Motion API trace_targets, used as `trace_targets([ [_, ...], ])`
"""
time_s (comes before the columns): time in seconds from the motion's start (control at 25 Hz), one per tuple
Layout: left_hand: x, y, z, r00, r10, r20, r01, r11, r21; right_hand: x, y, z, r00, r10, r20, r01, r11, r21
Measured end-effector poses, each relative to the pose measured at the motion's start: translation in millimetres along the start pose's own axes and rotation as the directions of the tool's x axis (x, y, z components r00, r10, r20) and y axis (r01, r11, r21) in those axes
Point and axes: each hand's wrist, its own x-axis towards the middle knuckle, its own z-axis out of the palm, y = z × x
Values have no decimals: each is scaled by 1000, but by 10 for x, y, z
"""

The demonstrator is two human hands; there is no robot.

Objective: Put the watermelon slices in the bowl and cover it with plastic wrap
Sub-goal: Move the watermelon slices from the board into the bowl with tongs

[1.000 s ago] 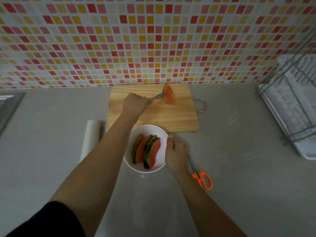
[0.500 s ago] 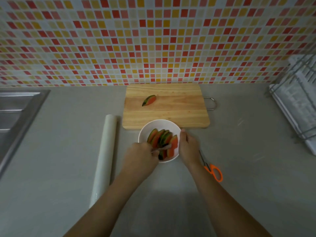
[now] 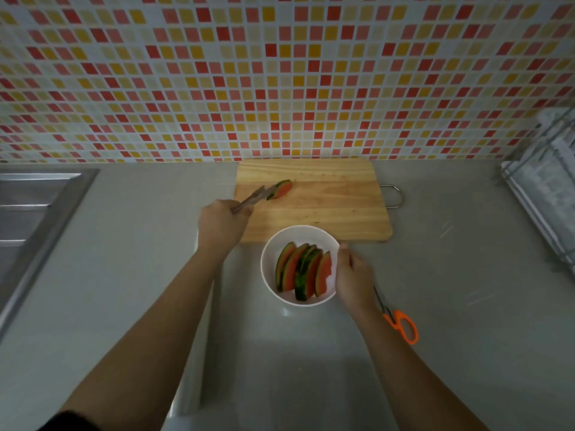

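Note:
A white bowl (image 3: 270, 244) stands on the grey counter in front of the wooden cutting board (image 3: 329, 209). Several watermelon slices (image 3: 300, 272) lean side by side inside it. One more watermelon slice (image 3: 282, 189) lies on the board's left part. My left hand (image 3: 221, 223) grips metal tongs (image 3: 252, 199) whose tips touch that slice. My right hand (image 3: 353, 276) holds the bowl's right rim. The plastic wrap roll (image 3: 193, 368) lies on the counter under my left forearm, mostly hidden.
Orange-handled scissors (image 3: 401, 325) lie just right of my right wrist. A steel sink (image 3: 34, 213) sits at the far left. A dish rack (image 3: 547, 194) stands at the right edge. A tiled wall rises behind the board.
My left hand set a slice into the bowl with the tongs, then moved back up to the board and reached the last slice. My right hand stayed on the bowl.

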Motion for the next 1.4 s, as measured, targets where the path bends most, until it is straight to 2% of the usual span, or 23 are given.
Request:
trace_targets([
  [0.24,383,-239,373,993,35,110,-39,999,34,12,34,15,1000,-28,0,28,1000,-10],
  [0.4,408,-227,477,979,200,39,-204,961,184,44,40,15,1000,-25,-11,25,999,-20],
  [0.48,350,-218,498,972,234,11,-231,950,210,45,54,17,1000,-20,-2,20,1000,-10],
  [0.56,278,-203,433,980,195,-30,-191,976,103,44,56,16,1000,-17,-4,17,1000,-5],
  [0.64,159,-195,296,990,132,-46,-136,985,-109,44,38,11,1000,-15,-4,15,1000,10],
  [0.72,-74,-209,102,979,201,-17,-199,948,-248,42,21,13,1000,3,-4,-2,1000,31],
  [0.84,-450,-324,-226,905,419,75,-401,898,-180,22,16,10,999,39,24,-41,997,60],
  [0.96,-459,-380,-437,821,491,293,-514,858,5,22,2,-9,997,55,48,-59,996,71],
  [1.08,-300,-145,-405,681,550,483,-667,739,100,31,-35,-19,997,58,60,-62,996,63],
  [1.16,-224,59,-273,596,576,559,-769,609,193,30,-50,-25,996,52,68,-56,997,56],
  [1.24,-199,205,-153,531,622,575,-846,427,319,27,-56,-34,997,45,69,-48,998,40],
  [1.32,-216,266,-138,507,680,529,-854,316,413,12,-59,-39,998,29,56,-30,999,12],
  [1.36,-236,257,-162,520,705,482,-841,325,432,9,-60,-38,999,19,46,-19,1000,2],
  [1.4,-261,230,-202,552,713,433,-823,382,419,7,-60,-39,999,12,40,-12,1000,-2],
])
